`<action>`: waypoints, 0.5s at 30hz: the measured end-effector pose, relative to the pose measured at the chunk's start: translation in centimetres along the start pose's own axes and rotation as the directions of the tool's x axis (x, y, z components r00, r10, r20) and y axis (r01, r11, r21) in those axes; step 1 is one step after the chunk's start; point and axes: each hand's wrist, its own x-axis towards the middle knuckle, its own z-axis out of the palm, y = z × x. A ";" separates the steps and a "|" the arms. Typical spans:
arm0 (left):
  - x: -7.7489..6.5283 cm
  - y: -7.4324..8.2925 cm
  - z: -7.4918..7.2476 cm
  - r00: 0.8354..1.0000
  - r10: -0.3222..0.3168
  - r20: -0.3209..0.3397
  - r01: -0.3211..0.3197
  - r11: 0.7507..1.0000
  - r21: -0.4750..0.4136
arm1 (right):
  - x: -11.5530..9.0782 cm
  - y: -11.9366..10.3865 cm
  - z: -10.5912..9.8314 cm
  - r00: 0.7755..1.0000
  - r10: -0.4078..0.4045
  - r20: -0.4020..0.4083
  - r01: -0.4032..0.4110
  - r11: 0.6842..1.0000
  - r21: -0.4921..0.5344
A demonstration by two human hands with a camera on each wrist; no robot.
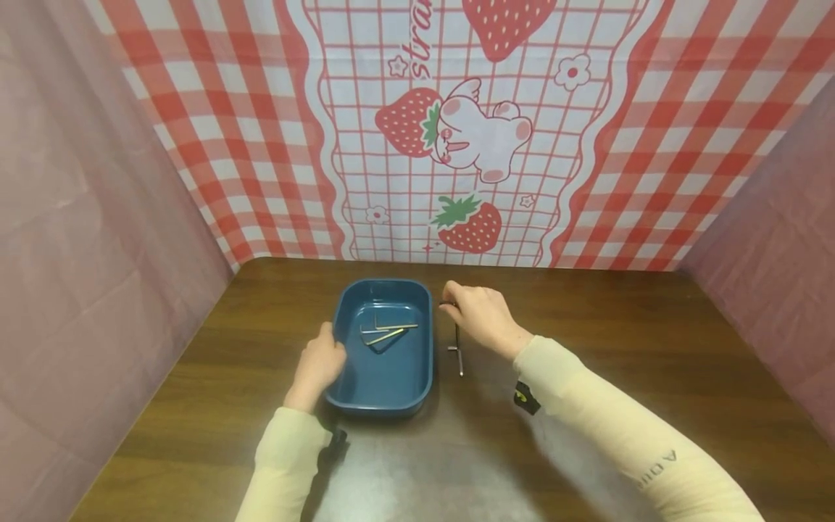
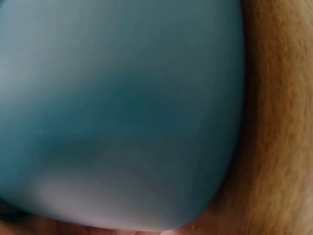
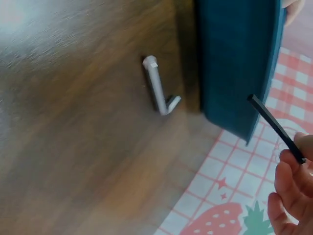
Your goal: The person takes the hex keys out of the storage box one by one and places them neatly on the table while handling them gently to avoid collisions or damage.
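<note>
My left hand (image 1: 320,362) grips the left rim of a deep blue tray (image 1: 380,412). In the left wrist view the wall of the blue tray (image 2: 137,103) fills most of the picture, with fingertips along the bottom edge. Several L-shaped hex keys (image 1: 390,336) lie in the tray. To the right of the tray, my right hand (image 1: 483,315) pinches a black hex key (image 3: 276,128) between thumb and fingers, above the table. A silver hex key (image 3: 155,85) lies on the wood below that hand, beside the tray's right wall.
The brown wooden table (image 1: 620,348) extends on both sides of the tray. A red-and-white checked strawberry cloth (image 1: 470,145) hangs at the back edge. Pink curtains (image 1: 85,239) hang at left and right.
</note>
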 end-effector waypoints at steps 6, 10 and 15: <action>-0.1 -0.1 0.1 1.000 -0.001 -0.001 0.001 1.000 -0.005 | -0.8 0.7 0.6 0.997 -0.010 0.082 0.012 1.000 -0.022; 0.0 -0.1 0.1 1.000 0.008 -0.004 -0.008 1.000 -0.005 | -1.2 1.2 0.9 0.995 -0.001 0.095 0.004 1.000 -0.024; 0.0 0.1 0.0 1.000 0.007 0.000 -0.007 1.000 -0.006 | -1.6 1.7 1.2 0.991 0.014 0.133 -0.009 0.999 -0.038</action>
